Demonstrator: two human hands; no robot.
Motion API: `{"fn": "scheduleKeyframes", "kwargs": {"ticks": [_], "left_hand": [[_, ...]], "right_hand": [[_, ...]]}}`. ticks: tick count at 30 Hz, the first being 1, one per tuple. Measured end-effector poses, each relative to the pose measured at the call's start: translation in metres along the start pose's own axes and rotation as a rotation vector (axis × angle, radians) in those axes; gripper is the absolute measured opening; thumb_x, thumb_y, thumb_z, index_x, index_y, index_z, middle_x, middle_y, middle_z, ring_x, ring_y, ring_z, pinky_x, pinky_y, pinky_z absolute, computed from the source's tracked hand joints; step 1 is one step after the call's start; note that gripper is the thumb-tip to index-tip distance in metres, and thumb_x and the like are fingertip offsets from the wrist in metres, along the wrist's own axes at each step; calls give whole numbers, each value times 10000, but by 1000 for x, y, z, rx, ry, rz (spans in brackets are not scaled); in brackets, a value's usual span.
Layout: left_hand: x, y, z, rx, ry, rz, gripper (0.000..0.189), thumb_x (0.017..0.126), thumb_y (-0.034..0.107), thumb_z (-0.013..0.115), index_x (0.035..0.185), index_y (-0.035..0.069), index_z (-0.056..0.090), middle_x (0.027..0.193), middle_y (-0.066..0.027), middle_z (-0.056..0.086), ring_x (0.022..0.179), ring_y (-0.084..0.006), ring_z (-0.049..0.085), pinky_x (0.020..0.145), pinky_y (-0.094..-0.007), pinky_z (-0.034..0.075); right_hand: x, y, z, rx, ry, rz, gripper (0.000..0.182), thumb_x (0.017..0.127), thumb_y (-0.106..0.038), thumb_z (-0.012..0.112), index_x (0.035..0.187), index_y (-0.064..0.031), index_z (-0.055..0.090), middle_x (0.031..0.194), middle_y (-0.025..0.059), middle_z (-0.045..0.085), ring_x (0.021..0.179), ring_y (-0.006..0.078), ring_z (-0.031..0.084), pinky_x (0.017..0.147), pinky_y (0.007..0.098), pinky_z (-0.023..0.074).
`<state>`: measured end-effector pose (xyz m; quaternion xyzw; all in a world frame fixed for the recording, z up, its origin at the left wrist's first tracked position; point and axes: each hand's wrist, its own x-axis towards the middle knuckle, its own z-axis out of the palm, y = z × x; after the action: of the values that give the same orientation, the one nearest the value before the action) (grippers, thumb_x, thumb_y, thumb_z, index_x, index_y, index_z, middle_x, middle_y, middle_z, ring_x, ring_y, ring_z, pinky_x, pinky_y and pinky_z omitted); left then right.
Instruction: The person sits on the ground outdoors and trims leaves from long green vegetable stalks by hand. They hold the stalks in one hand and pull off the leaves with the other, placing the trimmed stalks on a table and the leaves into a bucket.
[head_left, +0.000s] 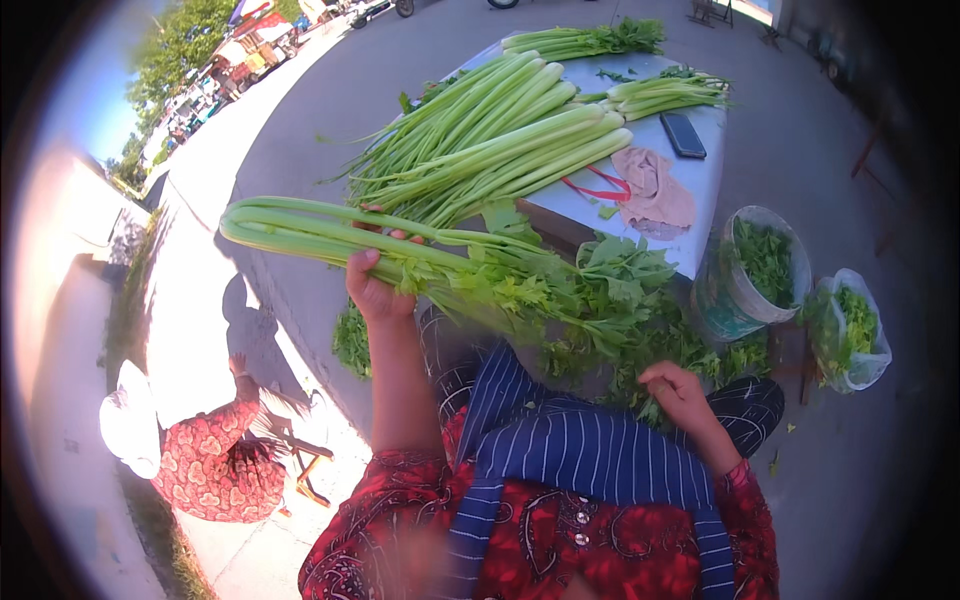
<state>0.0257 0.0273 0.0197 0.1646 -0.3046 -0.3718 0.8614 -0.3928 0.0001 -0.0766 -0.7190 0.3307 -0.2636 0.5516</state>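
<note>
My left hand (381, 289) grips a bunch of celery (315, 229) by its pale green stalks, holding it across my lap. The root end points left, and the leafy tops (615, 277) spread to the right. Lower right, above my lap, my right hand (681, 397) has its fingers curled and thumb pressed in, with celery leaves (651, 412) showing beneath the palm. Part of those leaves is hidden by the hand. A large pile of trimmed celery stalks (480, 135) lies on the table (574, 202) in front of me.
Smaller celery bunches (577, 43) lie at the table's far side. A phone (682, 135) and pinkish cloth (651, 187) are near its right edge. Right of me stand a leaf-filled bucket (750, 277) and plastic bag (855, 330). A person in a white hat (131, 420) is at left.
</note>
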Motion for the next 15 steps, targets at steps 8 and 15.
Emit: {"fn": "scheduleKeyframes", "kwargs": {"ticks": [8,15], "left_hand": [[-22,-24,28,109,-244,-127,618,668,118,560,1247,-27,398,1187,-209,468,779,-280,633,715,-453,559],[-20,-32,16,-27,-403,-190,630,776,409,667,1171,-25,440,1032,-151,504,599,-192,591,594,-395,555]], "right_hand": [[106,-120,7,-201,-15,-479,209,846,-104,598,1036,-24,626,878,70,614,763,181,569,712,294,448],[136,-113,49,-69,-523,-498,158,868,-145,574,949,-13,607,849,80,575,823,215,552,796,308,436]]}}
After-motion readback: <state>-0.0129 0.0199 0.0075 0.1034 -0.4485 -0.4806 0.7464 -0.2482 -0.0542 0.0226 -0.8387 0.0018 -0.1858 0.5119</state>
